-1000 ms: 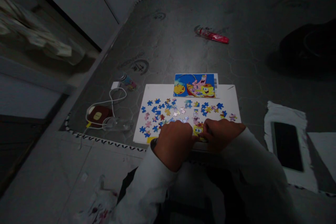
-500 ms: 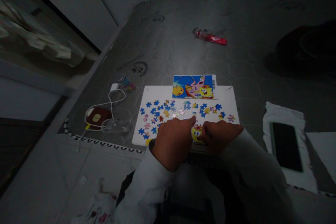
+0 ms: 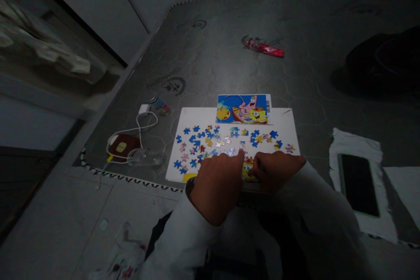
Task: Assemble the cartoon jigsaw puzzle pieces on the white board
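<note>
My left hand (image 3: 216,186) is closed over the near part of a white board, one finger reaching forward to a small puzzle piece (image 3: 242,144). Beside it, my right hand (image 3: 274,167) has its fingers pinched at the right edge of a few joined puzzle pieces (image 3: 248,169) showing a yellow cartoon face. The undersides of both hands are hidden. Loose blue, pink and yellow puzzle pieces (image 3: 197,143) lie to the left, and another cluster (image 3: 259,138) to the right. At the board's far edge lies the picture card (image 3: 243,109).
The white board (image 3: 193,116) lies on a grey patterned surface. On the left are a clear bottle (image 3: 146,157), a brown box (image 3: 122,145), a white cable and charger (image 3: 143,109), and a printed tube (image 3: 160,105). A phone (image 3: 357,183) rests on white cloth at right; a red packet (image 3: 267,49) lies farther back.
My left hand has shifted very slightly downward in the picture, its finger still at the small piece. My right hand stays by the joined pieces. The whole view has shifted slightly.
</note>
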A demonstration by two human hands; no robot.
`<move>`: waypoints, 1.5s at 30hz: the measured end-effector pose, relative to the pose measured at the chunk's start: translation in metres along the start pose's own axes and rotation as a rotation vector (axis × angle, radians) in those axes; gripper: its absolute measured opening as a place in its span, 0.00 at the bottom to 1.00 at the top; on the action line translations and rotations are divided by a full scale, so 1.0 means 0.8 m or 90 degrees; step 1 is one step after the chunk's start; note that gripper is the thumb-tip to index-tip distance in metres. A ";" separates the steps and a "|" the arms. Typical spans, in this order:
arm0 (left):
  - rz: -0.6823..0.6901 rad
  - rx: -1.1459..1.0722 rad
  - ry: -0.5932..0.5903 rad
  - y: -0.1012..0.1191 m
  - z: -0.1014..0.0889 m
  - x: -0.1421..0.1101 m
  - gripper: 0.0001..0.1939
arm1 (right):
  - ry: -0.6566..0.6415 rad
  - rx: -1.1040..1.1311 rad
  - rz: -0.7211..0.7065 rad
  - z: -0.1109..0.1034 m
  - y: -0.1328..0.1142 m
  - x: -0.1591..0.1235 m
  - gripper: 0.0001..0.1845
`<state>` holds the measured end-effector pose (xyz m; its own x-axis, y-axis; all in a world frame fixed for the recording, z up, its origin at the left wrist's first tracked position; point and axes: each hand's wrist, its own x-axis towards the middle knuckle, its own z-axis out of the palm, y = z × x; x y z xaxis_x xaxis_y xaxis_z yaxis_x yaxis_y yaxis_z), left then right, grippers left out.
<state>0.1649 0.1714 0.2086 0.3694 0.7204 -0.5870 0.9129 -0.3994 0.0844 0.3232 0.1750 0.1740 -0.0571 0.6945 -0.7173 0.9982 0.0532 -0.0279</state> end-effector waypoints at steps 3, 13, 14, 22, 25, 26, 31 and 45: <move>0.004 0.000 0.000 -0.002 0.002 -0.002 0.30 | 0.006 -0.007 -0.002 0.002 0.001 0.002 0.21; -0.003 -0.010 0.014 -0.005 0.005 -0.003 0.29 | 0.023 -0.020 -0.005 0.002 -0.002 -0.001 0.23; -0.006 -0.010 0.012 -0.006 0.003 -0.004 0.29 | 0.023 -0.021 -0.004 0.001 -0.002 -0.001 0.23; -0.038 -0.032 -0.014 -0.013 -0.008 -0.012 0.23 | -0.008 -0.014 -0.010 -0.005 -0.003 -0.001 0.20; -0.054 -0.021 0.005 -0.017 -0.005 -0.012 0.22 | -0.012 -0.006 -0.005 -0.005 -0.004 -0.001 0.19; -0.059 -0.018 0.008 -0.018 -0.004 -0.012 0.22 | -0.015 -0.006 -0.003 -0.006 -0.005 -0.001 0.19; -0.082 -0.010 0.013 -0.026 -0.006 -0.015 0.22 | -0.014 -0.016 0.000 -0.006 -0.005 -0.001 0.21; -0.074 0.006 -0.007 -0.028 -0.002 -0.022 0.35 | -0.008 -0.020 -0.053 0.003 0.005 0.004 0.23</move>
<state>0.1380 0.1686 0.2183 0.2586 0.7557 -0.6017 0.9480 -0.3181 0.0080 0.3269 0.1757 0.1699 -0.1390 0.6771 -0.7226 0.9889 0.1329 -0.0658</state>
